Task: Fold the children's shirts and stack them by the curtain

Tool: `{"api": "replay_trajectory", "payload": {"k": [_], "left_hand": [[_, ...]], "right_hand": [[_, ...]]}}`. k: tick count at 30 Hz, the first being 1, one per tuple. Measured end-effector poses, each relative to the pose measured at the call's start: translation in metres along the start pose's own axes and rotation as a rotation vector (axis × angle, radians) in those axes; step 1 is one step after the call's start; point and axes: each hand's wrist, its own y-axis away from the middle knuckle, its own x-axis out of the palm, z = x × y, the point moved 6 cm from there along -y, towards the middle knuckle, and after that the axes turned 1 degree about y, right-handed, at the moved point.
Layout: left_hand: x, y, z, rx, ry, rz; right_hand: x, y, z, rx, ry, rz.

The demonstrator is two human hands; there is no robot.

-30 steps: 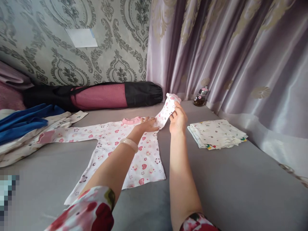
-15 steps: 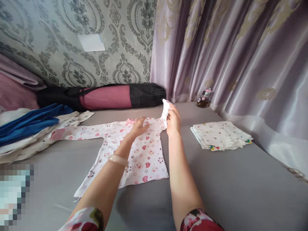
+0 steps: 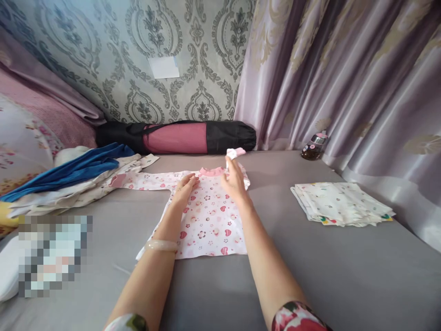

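Observation:
A small long-sleeved white shirt point(image 3: 210, 220) with pink hearts and flowers lies spread on the grey sheet, its pink collar point(image 3: 211, 172) facing away from me. My left hand point(image 3: 186, 186) rests on the shirt's left shoulder, fingers stretched out and holding nothing. At the opposite shoulder, my right hand point(image 3: 234, 179) has the right sleeve at its fingers. That sleeve's pink-edged cuff point(image 3: 237, 152) pokes out beyond the fingertips, while the hand hides much of the sleeve. The left sleeve point(image 3: 148, 180) lies straight out to the side.
A folded patterned cloth stack point(image 3: 342, 202) lies on the right. Behind it stands a small dark bottle point(image 3: 314, 146) by the curtain point(image 3: 289, 92). A black and pink rolled bag point(image 3: 179, 138) runs along the wall. Blue and pale clothes point(image 3: 86, 168) are heaped on the left, above a blurred-out patch point(image 3: 57, 257).
My right hand has moved inward with the right sleeve, which now lies closer to the collar. My left hand has shifted away from the collar to the left shoulder. The view has turned left.

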Motion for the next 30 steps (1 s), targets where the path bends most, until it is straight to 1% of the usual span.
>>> {"api": "replay_trajectory", "payload": {"k": [2,4,6,9,13,15,17,20,23,25,27,28,30], "left_hand": [[0.003,0.000,0.000,-0.004,-0.001,0.014],[0.004,0.000,0.000,-0.008,0.014,0.012],[0.004,0.000,0.000,-0.001,0.032,0.007],[0.005,0.001,0.000,0.029,0.000,0.016],[0.006,0.003,-0.006,0.095,-0.128,0.023],[0.006,0.005,-0.009,0.104,-0.190,0.023],[0.005,0.006,-0.011,0.116,-0.234,0.014],[0.006,0.006,-0.014,0.131,-0.251,-0.003],[0.009,0.006,-0.020,0.178,-0.167,-0.001],[0.008,0.006,-0.026,0.243,-0.079,-0.018],[0.004,0.004,-0.030,0.286,-0.024,-0.059],[0.001,0.002,-0.030,0.290,-0.017,-0.086],[-0.007,-0.001,-0.026,0.273,-0.036,-0.151]], "right_hand": [[0.025,0.013,0.009,-0.071,0.160,0.244],[0.046,0.027,0.011,-0.079,0.240,0.458],[0.059,0.037,0.011,-0.076,0.244,0.580],[0.064,0.041,0.013,-0.081,0.210,0.630],[0.054,0.036,0.009,-0.012,0.143,0.626],[0.044,0.030,0.001,0.028,0.067,0.578],[0.028,0.020,-0.013,0.075,-0.011,0.458],[-0.007,0.003,-0.044,0.210,-0.165,0.153],[-0.045,-0.004,-0.076,0.371,-0.289,-0.177],[-0.062,-0.006,-0.089,0.451,-0.292,-0.309],[-0.070,-0.007,-0.095,0.487,-0.241,-0.338],[-0.070,-0.009,-0.096,0.494,-0.197,-0.320],[-0.062,-0.011,-0.094,0.489,-0.058,-0.237]]}}
